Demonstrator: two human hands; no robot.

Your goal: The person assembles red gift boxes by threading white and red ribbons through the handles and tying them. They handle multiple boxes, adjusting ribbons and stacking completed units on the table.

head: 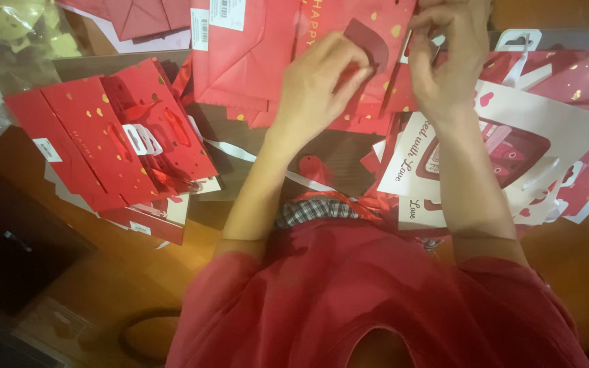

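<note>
My left hand (318,78) pinches a small dark red paper tag (369,39) against a flat red gift bag (253,48) with gold hearts, at the top centre of the view. My right hand (448,58) is raised beside it, fingers curled on the bag's upper edge near the tag. What the right fingers grip is partly hidden behind the hand. Both forearms reach up from my red-sleeved body at the bottom.
A stack of folded red gift bags (114,136) with white hangers lies at the left. White-and-red printed bags (512,143) lie at the right. White ribbon (240,151) trails across the dark table. Clear plastic wrap (8,41) sits at the top left.
</note>
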